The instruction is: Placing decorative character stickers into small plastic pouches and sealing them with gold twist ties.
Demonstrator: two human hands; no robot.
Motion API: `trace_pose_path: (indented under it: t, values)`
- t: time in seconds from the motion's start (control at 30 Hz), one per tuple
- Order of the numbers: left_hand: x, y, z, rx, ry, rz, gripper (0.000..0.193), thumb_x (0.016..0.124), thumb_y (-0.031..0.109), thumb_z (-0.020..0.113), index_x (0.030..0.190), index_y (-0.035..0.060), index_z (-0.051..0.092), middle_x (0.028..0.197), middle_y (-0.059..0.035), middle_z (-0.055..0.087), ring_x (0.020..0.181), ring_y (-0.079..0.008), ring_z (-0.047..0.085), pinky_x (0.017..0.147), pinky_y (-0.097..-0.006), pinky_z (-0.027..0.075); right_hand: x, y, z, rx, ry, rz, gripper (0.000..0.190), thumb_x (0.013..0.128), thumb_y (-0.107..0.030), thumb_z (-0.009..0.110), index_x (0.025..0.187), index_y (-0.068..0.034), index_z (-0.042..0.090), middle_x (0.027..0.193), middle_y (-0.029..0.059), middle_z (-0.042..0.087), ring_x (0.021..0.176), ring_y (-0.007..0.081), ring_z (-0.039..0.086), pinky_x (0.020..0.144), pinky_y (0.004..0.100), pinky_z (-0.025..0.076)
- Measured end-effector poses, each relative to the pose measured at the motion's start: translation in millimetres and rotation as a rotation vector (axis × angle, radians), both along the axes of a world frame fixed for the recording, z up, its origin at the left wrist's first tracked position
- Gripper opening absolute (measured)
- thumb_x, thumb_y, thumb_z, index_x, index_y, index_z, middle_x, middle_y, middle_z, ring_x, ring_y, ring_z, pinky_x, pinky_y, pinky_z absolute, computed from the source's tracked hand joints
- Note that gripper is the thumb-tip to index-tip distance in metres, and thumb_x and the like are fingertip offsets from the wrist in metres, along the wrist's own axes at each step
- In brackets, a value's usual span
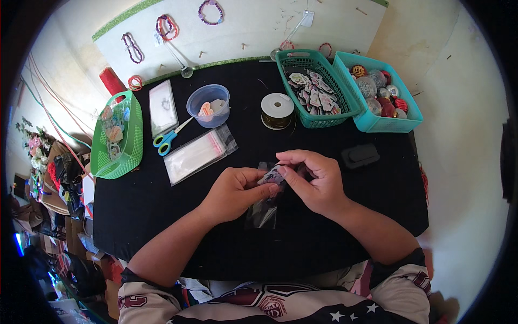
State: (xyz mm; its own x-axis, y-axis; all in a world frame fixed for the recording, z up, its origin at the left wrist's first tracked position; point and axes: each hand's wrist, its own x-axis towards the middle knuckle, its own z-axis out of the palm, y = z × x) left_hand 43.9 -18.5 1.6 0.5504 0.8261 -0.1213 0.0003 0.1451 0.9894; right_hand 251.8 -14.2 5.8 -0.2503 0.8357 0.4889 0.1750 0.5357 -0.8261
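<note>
Both hands meet over the near middle of a black-covered table (pixel 162 218). Between the thumb and fingers of my left hand (pixel 243 188) is a clear plastic bag (pixel 262 214), its lower end hanging below the fingers. A small printed cutout piece (pixel 272 175) shows at the bag's upper part; whether it is fully inside I cannot tell. My right hand (pixel 313 178) pinches that piece with its thumb at the upper right edge. The right fingers hide part of it.
A pack of clear bags (pixel 196 156), blue-green scissors (pixel 165 142), another bag pack (pixel 162 107), a plastic tub (pixel 208 117) and a green basket (pixel 135 152) lie left. Farther right are a cord spool (pixel 277 106), a teal basket (pixel 330 120) of cutouts, an ornament bin (pixel 390 126) and a black object (pixel 360 155).
</note>
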Motion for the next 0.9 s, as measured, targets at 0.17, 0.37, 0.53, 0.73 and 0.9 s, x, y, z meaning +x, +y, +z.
trace_pose_path:
  t: [0.17,0.37,0.53,0.73,0.9]
  values:
    - [0.2,0.4,-1.2,0.007,0.017,0.008,0.026,0.093,0.015,0.067,0.113,-0.0024,0.066,0.095,-0.0060,0.071,0.086,-0.0080,0.064,0.078,-0.0238,0.051,2.0,2.0,-4.2,-0.092,-0.008,0.034,0.020,0.086,-0.004,0.069,0.106,0.000,0.068,0.084,0.0057,0.071,0.063,0.0038,0.058,0.055,0.0190,0.044]
    - [2.0,-0.5,1.0,-0.045,-0.050,0.070,0.036,0.093,0.014,0.067,0.124,-0.0025,0.060,0.105,-0.0079,0.069,0.091,-0.0098,0.066,0.079,-0.0245,0.052,8.6,4.9,-3.9,-0.138,-0.022,0.056,0.015,0.086,-0.004,0.070,0.100,0.000,0.070,0.084,0.0055,0.071,0.063,0.0033,0.057,0.055,0.0194,0.044]
    - [0.6,-0.4,0.6,-0.034,-0.040,0.060,0.036,0.093,0.012,0.066,0.126,-0.0020,0.059,0.108,-0.0074,0.069,0.094,-0.0105,0.066,0.080,-0.0245,0.053,4.7,6.0,-4.5,-0.010,-0.076,0.147,0.014,0.086,-0.001,0.068,0.099,-0.001,0.070,0.088,0.0088,0.070,0.070,0.0101,0.062,0.062,0.0226,0.048]
    - [2.4,-0.5,0.6,-0.017,-0.030,0.072,0.036,0.093,0.010,0.066,0.126,-0.0020,0.059,0.110,-0.0081,0.069,0.097,-0.0104,0.066,0.080,-0.0244,0.053,4.7,5.2,2.8,0.079,-0.147,0.134,0.014,0.088,0.001,0.065,0.100,-0.001,0.071,0.095,0.0098,0.068,0.076,0.0123,0.063,0.068,0.0238,0.049]
    - [2.1,-0.7,-3.3,0.034,-0.047,0.040,0.039,0.092,0.007,0.066,0.128,-0.0031,0.057,0.109,-0.0096,0.069,0.098,-0.0103,0.065,0.084,-0.0255,0.053,3.4,2.5,7.0,-0.011,-0.116,0.137,0.017,0.087,-0.002,0.066,0.103,-0.003,0.070,0.091,0.0075,0.068,0.073,0.0119,0.062,0.062,0.0230,0.047]
